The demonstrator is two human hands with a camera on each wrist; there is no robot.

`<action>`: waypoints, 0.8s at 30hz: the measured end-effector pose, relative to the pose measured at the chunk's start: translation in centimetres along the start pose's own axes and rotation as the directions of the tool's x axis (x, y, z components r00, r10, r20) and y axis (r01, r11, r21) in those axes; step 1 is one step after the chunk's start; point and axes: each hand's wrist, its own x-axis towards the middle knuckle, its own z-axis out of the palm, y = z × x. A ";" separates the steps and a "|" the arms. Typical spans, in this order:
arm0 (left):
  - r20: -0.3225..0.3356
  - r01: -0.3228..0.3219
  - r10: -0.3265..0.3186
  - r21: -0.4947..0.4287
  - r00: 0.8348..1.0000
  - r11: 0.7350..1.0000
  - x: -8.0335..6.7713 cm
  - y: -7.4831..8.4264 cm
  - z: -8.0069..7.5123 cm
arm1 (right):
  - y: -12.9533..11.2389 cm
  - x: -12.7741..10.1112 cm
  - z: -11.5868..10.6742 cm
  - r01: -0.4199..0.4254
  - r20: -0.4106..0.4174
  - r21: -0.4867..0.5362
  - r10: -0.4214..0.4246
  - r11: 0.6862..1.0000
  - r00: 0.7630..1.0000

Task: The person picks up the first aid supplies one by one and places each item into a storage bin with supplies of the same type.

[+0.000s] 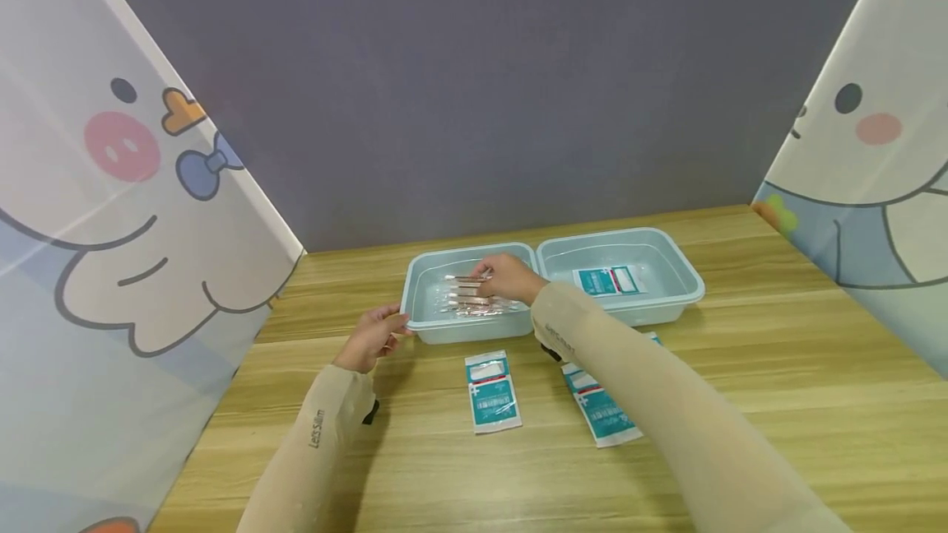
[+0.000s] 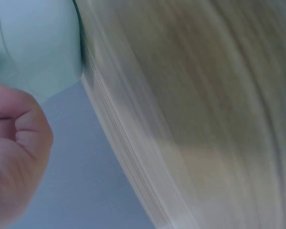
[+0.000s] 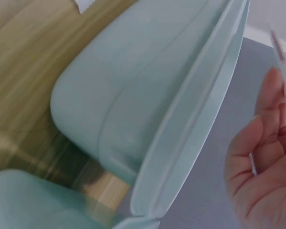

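My left hand (image 1: 370, 337) grips the front left corner of a pale blue plastic basin (image 1: 474, 334), thumb at the rim. In the left wrist view its curled fingers (image 2: 26, 114) show beside the basin wall (image 2: 42, 52). Inside this basin lie several cotton swabs (image 1: 467, 303) with white tips and brownish sticks, in shiny clear wrapping. Reaching over the basin, my right hand (image 1: 511, 276) pinches some of these swabs. The right wrist view shows a thin wrapped stick (image 3: 282, 62) between the fingers (image 3: 269, 90), partly cut off by the frame edge.
A second pale blue basin (image 1: 659, 316) stands against the first on the right, holding a teal and white packet (image 1: 609, 280). Two similar packets, one in the middle (image 1: 492, 393) and one partly under the right forearm (image 1: 601, 414), lie on the wooden table (image 1: 415, 467). A grey partition (image 1: 474, 105) rises behind.
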 end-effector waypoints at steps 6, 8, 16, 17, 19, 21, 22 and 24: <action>-0.012 0.010 -0.010 -0.006 1.000 1.000 -0.1 -0.1 -0.2 | 0.0 0.0 -0.6 -0.033 -0.054 0.004 0.033 0.999 0.998; -0.015 0.017 -0.017 -0.005 1.000 1.000 -0.1 -0.1 -0.3 | 0.4 0.1 -0.8 -0.052 -0.046 0.022 0.053 0.998 0.998; -0.007 0.012 -0.012 -0.037 1.000 0.999 -0.4 -0.2 -0.2 | 2.4 1.2 -2.0 -0.096 -0.041 0.056 0.098 0.994 0.994; -0.006 0.011 -0.011 -0.039 1.000 0.999 -0.4 -0.2 -0.2 | 2.6 1.3 -2.1 -0.102 -0.039 0.068 0.104 0.993 0.994; -0.011 0.010 -0.010 -0.045 1.000 0.999 -0.3 -0.2 -0.1 | 2.9 1.6 -2.2 -0.116 -0.036 0.083 0.119 0.990 0.992; -0.013 0.007 -0.007 -0.046 1.000 0.999 -0.3 -0.1 -0.1 | 3.1 1.8 -2.3 -0.129 -0.036 0.075 0.132 0.989 0.991; -0.012 0.006 -0.007 -0.043 1.000 0.999 -0.2 -0.1 0.0 | 3.2 1.9 -2.3 -0.139 -0.040 0.070 0.142 0.988 0.989; -0.011 0.004 -0.005 -0.039 1.000 0.999 -0.1 -0.1 0.1 | 3.3 2.1 -2.3 -0.152 -0.046 0.060 0.154 0.987 0.987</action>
